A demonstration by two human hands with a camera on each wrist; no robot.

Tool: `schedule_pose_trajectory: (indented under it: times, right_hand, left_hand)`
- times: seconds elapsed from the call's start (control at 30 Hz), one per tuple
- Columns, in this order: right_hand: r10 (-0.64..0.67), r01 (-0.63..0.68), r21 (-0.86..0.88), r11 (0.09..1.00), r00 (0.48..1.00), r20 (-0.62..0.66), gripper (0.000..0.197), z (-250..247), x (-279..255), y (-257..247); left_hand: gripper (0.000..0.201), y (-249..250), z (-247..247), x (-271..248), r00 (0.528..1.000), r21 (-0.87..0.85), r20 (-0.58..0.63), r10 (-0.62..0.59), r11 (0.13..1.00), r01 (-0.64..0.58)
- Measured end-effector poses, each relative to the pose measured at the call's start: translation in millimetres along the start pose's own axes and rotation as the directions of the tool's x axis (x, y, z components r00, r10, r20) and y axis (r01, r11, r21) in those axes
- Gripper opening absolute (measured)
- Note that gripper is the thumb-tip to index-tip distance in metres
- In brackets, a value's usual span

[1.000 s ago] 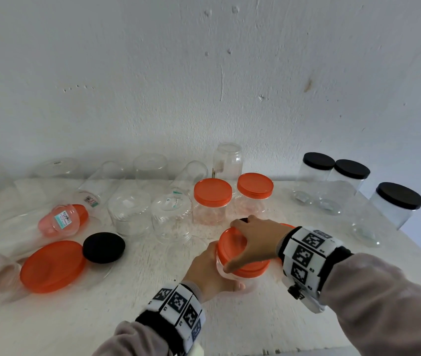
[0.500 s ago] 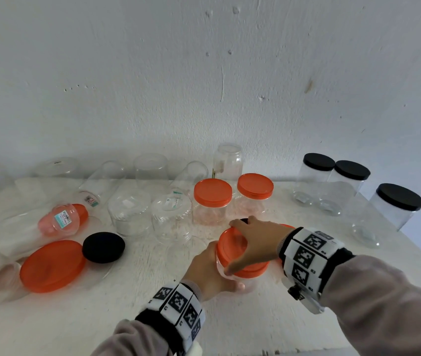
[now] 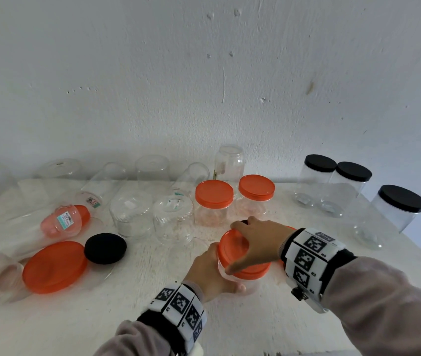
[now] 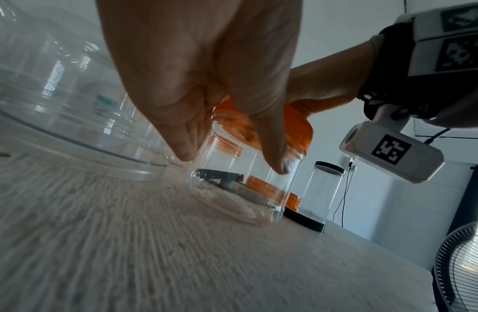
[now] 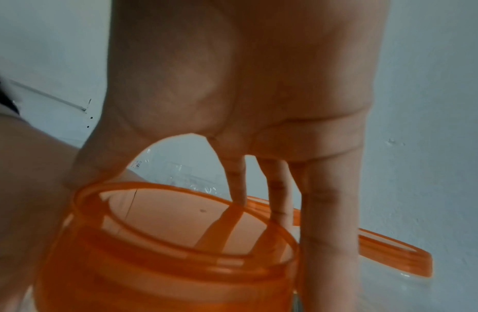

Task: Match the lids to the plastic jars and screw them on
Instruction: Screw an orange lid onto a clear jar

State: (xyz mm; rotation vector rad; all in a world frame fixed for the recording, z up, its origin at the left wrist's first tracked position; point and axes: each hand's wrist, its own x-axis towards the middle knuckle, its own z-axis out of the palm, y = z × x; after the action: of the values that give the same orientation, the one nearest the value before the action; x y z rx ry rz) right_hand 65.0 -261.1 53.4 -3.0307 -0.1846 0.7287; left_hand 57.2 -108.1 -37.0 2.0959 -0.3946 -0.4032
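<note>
left hand grips the clear jar — right hand grasps its orange lid; two capped orange jars just beyond the fingertips.

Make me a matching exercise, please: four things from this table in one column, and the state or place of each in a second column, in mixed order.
Things:
1. loose black lid
2. large orange lid
3. small pink jar
4. jar under the hands

States:
A. lies on its side, orange cap on
B. gripped by the left hand while the right hand holds its orange lid
C. lies flat, touching the large orange lid
D. lies flat at the near left

Pairs: 1-C, 2-D, 3-A, 4-B
</note>
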Motion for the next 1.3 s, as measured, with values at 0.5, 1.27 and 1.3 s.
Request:
schedule_pose_trajectory:
  times: [0.5,1.27,1.3]
  right_hand:
    - [-0.022,0.022,-0.046,0.999,1.000,-0.005,0.110,-1,0,0]
    - [-0.060,0.064,-0.030,0.998,0.993,0.102,0.116,-5,-2,1]
    - [-0.080,0.084,-0.028,0.996,0.991,0.108,0.114,-6,-3,2]
  left_hand:
    - [0.095,2,-1,0,1.000,0.039,0.000,-0.020,0.999,0.020]
    - [0.099,-2,-4,5,0.998,0.093,0.061,-0.034,0.995,0.028]
    - [0.099,-2,-4,6,0.997,0.094,0.065,-0.038,0.995,0.032]
